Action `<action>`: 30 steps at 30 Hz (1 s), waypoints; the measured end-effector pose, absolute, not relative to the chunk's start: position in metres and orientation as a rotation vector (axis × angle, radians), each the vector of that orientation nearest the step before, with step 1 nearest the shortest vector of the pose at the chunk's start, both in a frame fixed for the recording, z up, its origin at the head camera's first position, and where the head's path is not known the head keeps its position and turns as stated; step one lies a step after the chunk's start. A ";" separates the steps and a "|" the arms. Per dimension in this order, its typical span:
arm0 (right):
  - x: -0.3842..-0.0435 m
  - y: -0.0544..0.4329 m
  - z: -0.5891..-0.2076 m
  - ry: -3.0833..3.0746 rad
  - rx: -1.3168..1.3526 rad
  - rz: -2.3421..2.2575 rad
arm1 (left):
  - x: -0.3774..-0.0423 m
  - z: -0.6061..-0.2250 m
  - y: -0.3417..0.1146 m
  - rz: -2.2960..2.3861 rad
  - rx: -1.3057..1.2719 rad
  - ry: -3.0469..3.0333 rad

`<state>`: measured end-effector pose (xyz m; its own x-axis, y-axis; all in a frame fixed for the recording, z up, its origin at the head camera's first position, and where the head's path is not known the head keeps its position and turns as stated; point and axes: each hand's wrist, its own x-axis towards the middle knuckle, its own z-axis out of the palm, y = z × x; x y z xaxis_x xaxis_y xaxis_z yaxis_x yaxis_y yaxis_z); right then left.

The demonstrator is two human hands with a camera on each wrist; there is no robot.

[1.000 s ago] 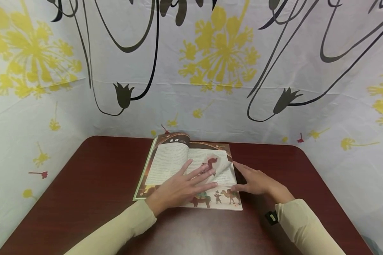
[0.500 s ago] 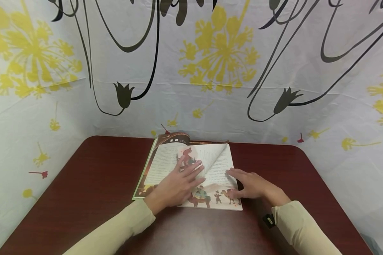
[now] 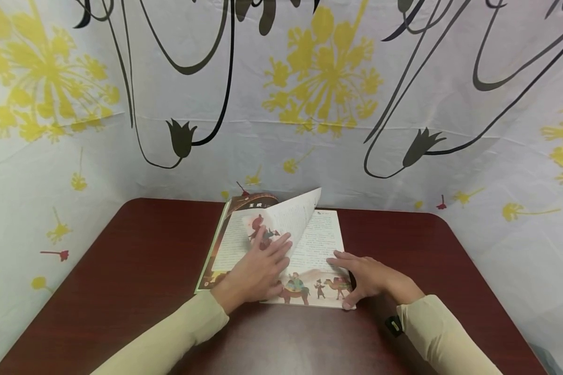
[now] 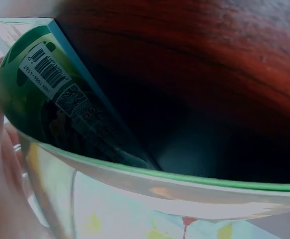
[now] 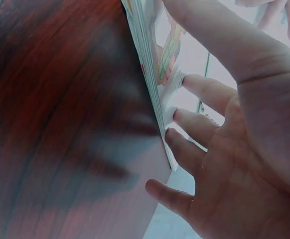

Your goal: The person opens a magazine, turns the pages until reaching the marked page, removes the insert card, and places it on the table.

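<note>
An illustrated magazine (image 3: 326, 234) lies spread on the table, camels and riders printed along its lower right page. One page (image 3: 297, 212) stands half lifted, leaning to the left. My left hand (image 3: 260, 263) rests with fingers spread on the lower part of that page, over its red figure. At the magazine's right edge is my right hand (image 3: 368, 276), thumb near the bottom corner and loosely bent fingers on the right page. The left wrist view shows the green-edged cover (image 4: 60, 114) curving up, a barcode on it. In the right wrist view, fingertips (image 5: 172, 134) touch by the page edges.
The dark red wooden table (image 3: 136, 260) extends on both sides of the magazine. Behind it hangs a white cloth (image 3: 262, 156) patterned with yellow and grey flowers. A small black device (image 3: 394, 325) sits at the right sleeve's cuff.
The page has swung from the right side up and leftward, uncovering the text page beneath. My left hand has slid left with it. The right hand has moved slightly inward onto the right page.
</note>
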<state>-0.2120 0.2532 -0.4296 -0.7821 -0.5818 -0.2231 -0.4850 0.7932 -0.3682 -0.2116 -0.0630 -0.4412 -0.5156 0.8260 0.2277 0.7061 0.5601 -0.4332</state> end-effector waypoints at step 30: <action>-0.211 0.254 -0.431 2.659 -0.789 -0.439 | -0.211 -0.437 -0.066 0.268 -1.033 -2.884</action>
